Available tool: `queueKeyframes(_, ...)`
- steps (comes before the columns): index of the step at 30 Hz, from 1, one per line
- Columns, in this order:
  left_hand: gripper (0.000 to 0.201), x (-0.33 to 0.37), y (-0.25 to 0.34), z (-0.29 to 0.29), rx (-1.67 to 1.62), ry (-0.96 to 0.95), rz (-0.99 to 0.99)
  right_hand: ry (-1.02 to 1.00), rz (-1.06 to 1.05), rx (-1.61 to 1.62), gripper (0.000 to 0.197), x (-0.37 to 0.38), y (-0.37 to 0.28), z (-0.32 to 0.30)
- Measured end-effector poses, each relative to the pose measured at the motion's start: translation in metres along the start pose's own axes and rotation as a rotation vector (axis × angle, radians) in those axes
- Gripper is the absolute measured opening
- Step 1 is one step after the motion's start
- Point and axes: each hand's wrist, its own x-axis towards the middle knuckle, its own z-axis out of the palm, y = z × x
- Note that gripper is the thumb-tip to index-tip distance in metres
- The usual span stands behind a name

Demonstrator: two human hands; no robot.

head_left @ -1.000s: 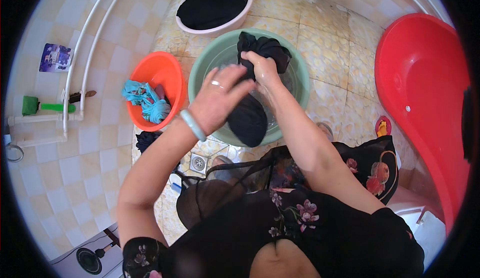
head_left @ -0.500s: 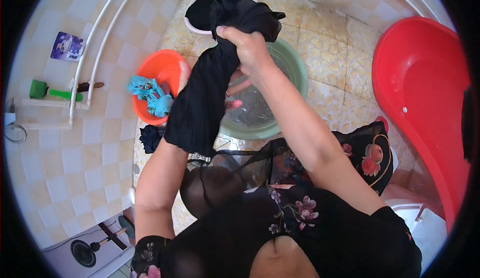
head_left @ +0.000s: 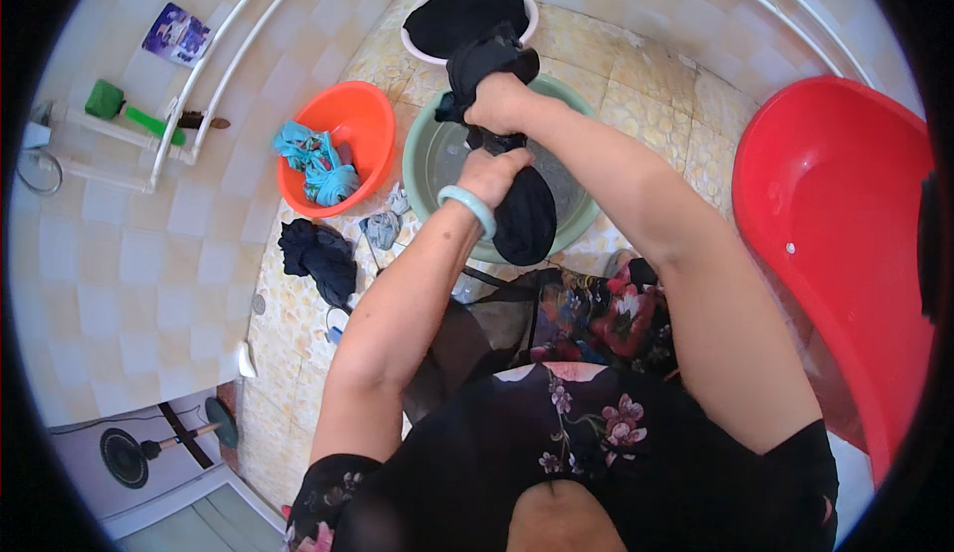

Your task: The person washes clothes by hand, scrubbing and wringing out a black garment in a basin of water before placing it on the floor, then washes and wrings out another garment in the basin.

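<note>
Both my hands are closed around a twisted black garment [head_left: 525, 216] above a green basin [head_left: 421, 169] that holds water. My left hand [head_left: 489, 174] grips it nearer to me, a pale green bangle [head_left: 468, 208] on that wrist. Farther off, my right hand [head_left: 504, 105] clenches the same cloth, with a bunch of it bulging out beyond the fist. The lower end of the garment hangs over the basin's near side. Its exact kind cannot be made out.
Behind stands a pinkish-white basin [head_left: 534, 25] heaped with black cloth [head_left: 465, 15]. To the left, an orange basin [head_left: 370, 140] contains turquoise patterned cloth [head_left: 323, 169]. Dark clothing [head_left: 320, 259] lies on the tiled floor. A large red tub [head_left: 825, 184] fills the right side.
My left hand has come out from under the hanging cloth and now grips it. The garment has gone from hanging loose to bunched and twisted, lower over the green basin.
</note>
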Motion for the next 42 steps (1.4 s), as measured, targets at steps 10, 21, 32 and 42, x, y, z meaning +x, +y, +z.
queueKeyframes(10,0.051,0.018,-0.002,0.0,0.032,-0.043,-0.079,0.028,0.259,0.137,0.039,-0.002,0.013,0.016)
queueKeyframes(21,0.053,0.087,-0.047,-0.019,-0.69,-0.033,0.326,-0.079,0.315,1.312,0.049,-0.051,-0.015,-0.016)
queueKeyframes(32,0.041,0.012,0.022,-0.002,-1.17,-0.563,-0.03,-0.153,0.319,0.464,0.098,0.008,0.035,-0.086)
queueKeyframes(42,0.043,0.009,0.036,-0.024,-1.381,-0.621,0.021,0.474,0.112,2.343,0.049,-0.082,-0.002,0.12)
